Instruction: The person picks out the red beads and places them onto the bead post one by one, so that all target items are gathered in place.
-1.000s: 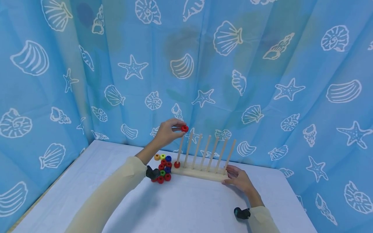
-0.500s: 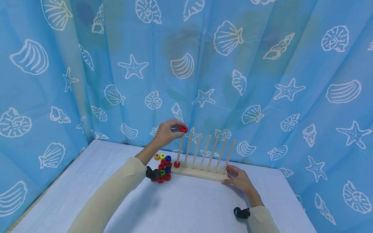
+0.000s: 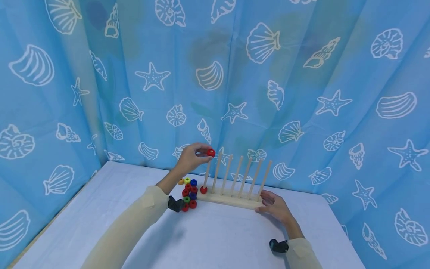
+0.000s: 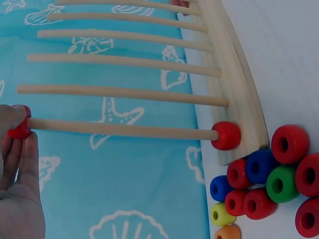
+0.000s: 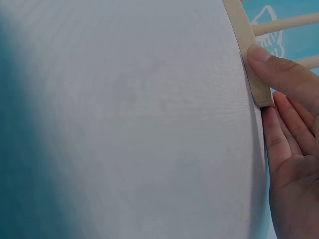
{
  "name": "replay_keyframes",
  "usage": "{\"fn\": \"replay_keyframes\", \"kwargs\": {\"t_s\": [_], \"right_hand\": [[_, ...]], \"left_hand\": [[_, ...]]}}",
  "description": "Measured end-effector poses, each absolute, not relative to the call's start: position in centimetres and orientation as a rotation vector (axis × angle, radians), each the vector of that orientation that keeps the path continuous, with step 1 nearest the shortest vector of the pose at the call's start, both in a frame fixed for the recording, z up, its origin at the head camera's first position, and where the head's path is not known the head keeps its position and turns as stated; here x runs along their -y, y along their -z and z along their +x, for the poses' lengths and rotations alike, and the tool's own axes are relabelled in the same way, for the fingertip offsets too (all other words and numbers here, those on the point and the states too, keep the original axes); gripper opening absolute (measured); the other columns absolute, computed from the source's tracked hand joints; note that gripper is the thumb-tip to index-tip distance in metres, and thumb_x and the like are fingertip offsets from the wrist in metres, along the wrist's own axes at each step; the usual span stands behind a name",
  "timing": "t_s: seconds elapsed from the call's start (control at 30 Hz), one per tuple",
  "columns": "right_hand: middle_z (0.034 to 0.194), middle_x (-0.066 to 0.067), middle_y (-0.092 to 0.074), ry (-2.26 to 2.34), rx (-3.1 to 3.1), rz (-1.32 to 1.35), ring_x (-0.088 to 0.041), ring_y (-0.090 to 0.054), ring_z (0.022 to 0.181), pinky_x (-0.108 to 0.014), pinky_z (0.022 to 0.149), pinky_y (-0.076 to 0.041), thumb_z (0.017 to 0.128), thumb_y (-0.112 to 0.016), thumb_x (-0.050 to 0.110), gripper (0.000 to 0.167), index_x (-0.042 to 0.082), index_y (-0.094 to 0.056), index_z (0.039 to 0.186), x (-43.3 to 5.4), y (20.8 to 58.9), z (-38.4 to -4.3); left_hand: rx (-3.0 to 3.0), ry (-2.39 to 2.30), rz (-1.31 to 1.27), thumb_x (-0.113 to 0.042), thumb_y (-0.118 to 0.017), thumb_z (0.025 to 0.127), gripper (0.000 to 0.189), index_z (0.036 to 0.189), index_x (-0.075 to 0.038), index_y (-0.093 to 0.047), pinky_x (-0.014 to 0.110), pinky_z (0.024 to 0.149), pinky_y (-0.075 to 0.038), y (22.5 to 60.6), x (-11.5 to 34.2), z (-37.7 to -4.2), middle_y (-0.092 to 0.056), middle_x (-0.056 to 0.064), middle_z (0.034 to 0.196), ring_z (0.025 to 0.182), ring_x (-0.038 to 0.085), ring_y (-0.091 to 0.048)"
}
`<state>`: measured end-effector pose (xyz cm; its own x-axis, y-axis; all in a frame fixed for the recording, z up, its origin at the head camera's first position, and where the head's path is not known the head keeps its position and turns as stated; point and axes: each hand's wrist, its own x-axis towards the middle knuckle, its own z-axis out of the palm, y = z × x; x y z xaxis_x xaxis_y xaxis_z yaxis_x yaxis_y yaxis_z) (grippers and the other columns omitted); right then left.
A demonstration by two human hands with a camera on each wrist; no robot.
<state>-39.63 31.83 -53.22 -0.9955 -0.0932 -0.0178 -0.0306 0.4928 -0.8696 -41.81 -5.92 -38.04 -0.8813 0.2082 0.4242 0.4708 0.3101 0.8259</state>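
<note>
A wooden rack has a long flat base (image 3: 228,200) with several upright pegs. My left hand (image 3: 190,160) pinches a red bead (image 3: 211,153) at the top of the leftmost peg (image 4: 124,130); the peg's tip seems to sit in the bead's hole. Another red bead (image 4: 227,135) is around the foot of that same peg, against the base. At the rack's other end, my right hand (image 3: 277,210) holds the end of the base, its thumb (image 5: 279,64) on the near face and its other fingers behind.
Loose red, blue, green, yellow and orange beads lie bunched beside the rack's left end, among them a green bead (image 4: 281,184) and a yellow bead (image 4: 222,213). White cloth (image 3: 215,239) covers the table. A blue shell-patterned curtain (image 3: 188,93) hangs close behind.
My left hand has lowered the red bead slightly and shifted it a little left, onto the top of the leftmost peg. My right hand and the rack have stayed put.
</note>
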Motion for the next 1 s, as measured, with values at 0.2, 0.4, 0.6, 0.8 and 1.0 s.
{"fn": "replay_keyframes", "kwargs": {"t_s": [0.2,0.4,0.6,0.8,1.0], "right_hand": [[0.145,-0.017,-0.047,1.543,-2.673,-0.117,-0.033,-0.043,0.134,-0.040,0.103,-0.042,0.070,-0.088,0.018,0.085,0.008,-0.046,0.142,-31.7,53.2,-39.6],[0.146,-0.016,-0.046,1.541,-2.659,-0.103,-0.032,-0.043,0.134,-0.039,0.103,-0.042,0.069,-0.088,0.018,0.086,0.009,-0.045,0.143,-31.7,53.2,-39.6],[0.146,-0.016,-0.046,1.549,-2.651,-0.085,-0.032,-0.043,0.134,-0.040,0.104,-0.041,0.068,-0.089,0.019,0.086,0.009,-0.046,0.143,-31.7,53.1,-39.8],[0.145,-0.017,-0.047,1.546,-2.661,-0.098,-0.033,-0.044,0.134,-0.040,0.103,-0.041,0.069,-0.089,0.020,0.086,0.008,-0.046,0.143,-31.7,53.0,-39.9],[0.144,-0.017,-0.048,1.562,-2.653,-0.110,-0.033,-0.045,0.133,-0.039,0.102,-0.043,0.068,-0.089,0.019,0.086,0.008,-0.047,0.142,-31.7,53.2,-39.7]], "left_hand": [[2.363,1.567,-0.593,-0.013,-0.077,0.085,0.032,0.115,-0.008,-0.068,0.030,0.084,-0.056,38.0,5.8,-41.8,-0.067,0.005,0.110,0.100,0.019,-0.066],[2.434,1.518,-0.577,-0.011,-0.077,0.084,0.032,0.114,-0.008,-0.067,0.030,0.084,-0.056,38.4,5.8,-41.6,-0.067,0.003,0.106,0.098,0.018,-0.065],[2.446,1.559,-0.567,-0.009,-0.077,0.083,0.033,0.114,-0.007,-0.066,0.031,0.084,-0.056,39.9,5.9,-41.5,-0.067,0.003,0.104,0.099,0.018,-0.065],[2.453,1.595,-0.557,-0.006,-0.076,0.082,0.031,0.112,-0.006,-0.067,0.031,0.085,-0.056,41.8,5.9,-41.6,-0.067,0.004,0.104,0.100,0.019,-0.065],[2.498,1.553,-0.556,-0.005,-0.077,0.082,0.031,0.112,-0.005,-0.068,0.032,0.084,-0.056,43.7,6.0,-41.4,-0.067,0.006,0.106,0.101,0.022,-0.066]]}}
